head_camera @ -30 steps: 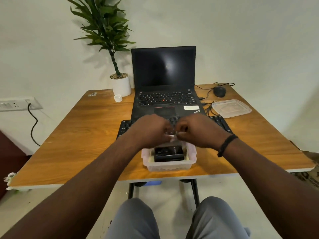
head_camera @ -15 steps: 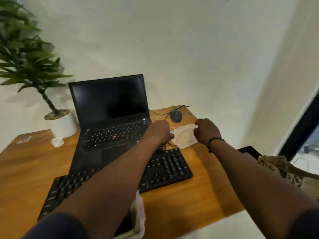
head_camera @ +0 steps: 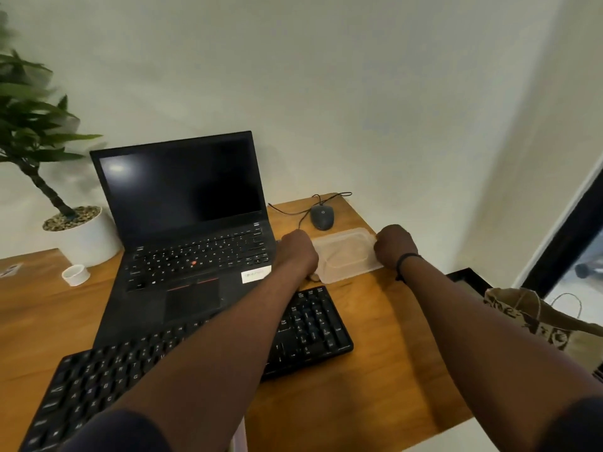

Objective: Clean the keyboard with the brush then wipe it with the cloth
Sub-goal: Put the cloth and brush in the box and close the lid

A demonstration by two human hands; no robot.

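Note:
The black keyboard [head_camera: 308,327] lies across the front of the wooden table [head_camera: 385,380], partly hidden under my left forearm. Behind its right end sits a translucent plastic lid [head_camera: 346,256], flat on or just above the table. My left hand [head_camera: 298,252] is closed on the lid's left edge and my right hand [head_camera: 394,244] on its right edge. No brush or cloth is visible. A sliver of the clear container [head_camera: 238,435] shows at the bottom edge.
An open black laptop [head_camera: 182,256] stands behind the keyboard, with a wired mouse [head_camera: 322,216] at the back right. A potted plant [head_camera: 81,236] and a small white cup [head_camera: 75,275] are at the left. A paper bag [head_camera: 535,314] sits beyond the table's right edge.
My hands have moved from above the container at the front edge to the lid at the back right. The view has swung to the right, and the lid now sits lower.

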